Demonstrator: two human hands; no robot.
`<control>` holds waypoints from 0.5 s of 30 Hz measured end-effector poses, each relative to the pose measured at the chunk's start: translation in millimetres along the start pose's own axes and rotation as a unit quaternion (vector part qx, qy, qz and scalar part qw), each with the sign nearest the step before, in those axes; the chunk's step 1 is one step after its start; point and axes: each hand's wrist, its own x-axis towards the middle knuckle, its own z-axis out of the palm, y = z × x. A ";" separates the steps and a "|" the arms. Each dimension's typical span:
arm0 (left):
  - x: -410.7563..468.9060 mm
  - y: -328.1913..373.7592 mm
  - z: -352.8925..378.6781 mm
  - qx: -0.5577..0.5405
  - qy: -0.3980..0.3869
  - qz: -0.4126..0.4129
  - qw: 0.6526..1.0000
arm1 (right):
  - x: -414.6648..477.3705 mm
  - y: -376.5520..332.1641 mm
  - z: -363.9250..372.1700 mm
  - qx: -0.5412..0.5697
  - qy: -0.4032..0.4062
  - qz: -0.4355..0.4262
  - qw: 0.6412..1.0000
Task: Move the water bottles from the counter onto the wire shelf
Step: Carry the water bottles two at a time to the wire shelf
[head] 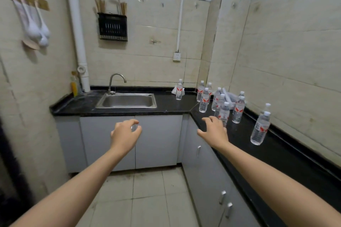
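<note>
Beige wall tiles close in a kitchen corner where a black L-shaped counter [276,153] runs over grey cabinets [156,140]. Both hands are held out in the air and grasp nothing. The left hand [125,134] hangs in front of the cabinet doors with its fingers loosely curled. The right hand [214,131] reaches over the counter's front edge with its fingers spread and slightly bent. Just past the right hand's fingers stands the nearest bottle [224,112], upright and capped, its lower part hidden by the hand; whether they touch cannot be told. Behind it the other water bottles [204,100] stand in a loose group in the counter's corner, all upright with white caps and red-marked labels. To the right of the right hand two more bottles [260,129] stand one behind the other near the side wall. Beyond and between the two hands a lone bottle [179,90] stands against the back wall. Farther off, beyond the left hand, a steel sink [127,100] with a curved tap [115,83] is set into the counter. Above the sink a black utensil rack [112,26] hangs on the wall, and white spoons [35,26] hang from hooks at far left.
</note>
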 end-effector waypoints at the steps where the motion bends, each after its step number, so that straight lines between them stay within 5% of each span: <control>1: 4.4 -4.2 5.3 -0.003 -0.002 0.002 1.000 | 7.7 -1.8 5.6 0.005 -0.006 -0.005 1.000; 15: 188.8 -97.5 21.8 0.058 0.043 -0.070 0.995 | 224.2 -95.0 134.0 0.081 -0.062 -0.123 0.987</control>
